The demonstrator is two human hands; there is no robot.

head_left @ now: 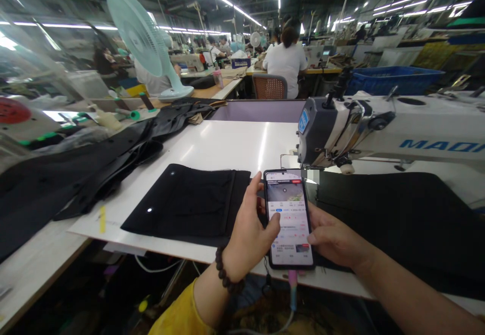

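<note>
A smartphone (290, 229) with a lit screen is held upright between my two hands in front of the table edge. My left hand (248, 229) grips its left side, the thumb resting over the screen and the fingers partly behind the phone. On the right side, my right hand (333, 236) closes around the lower edge, its thumb at the screen's border. A charging cable (293, 287) with a pink plug runs down from the phone's bottom. Left of the phone lies a folded black fabric piece (189, 203) with two shiny round spots.
A white sewing machine (379, 128) stands at right, with black fabric (397, 219) spread below it. More black fabric (113, 158) is piled along the left. A pale green fan (142, 37) and a blue crate (394, 77) stand farther back. A person in white (286, 62) sits ahead.
</note>
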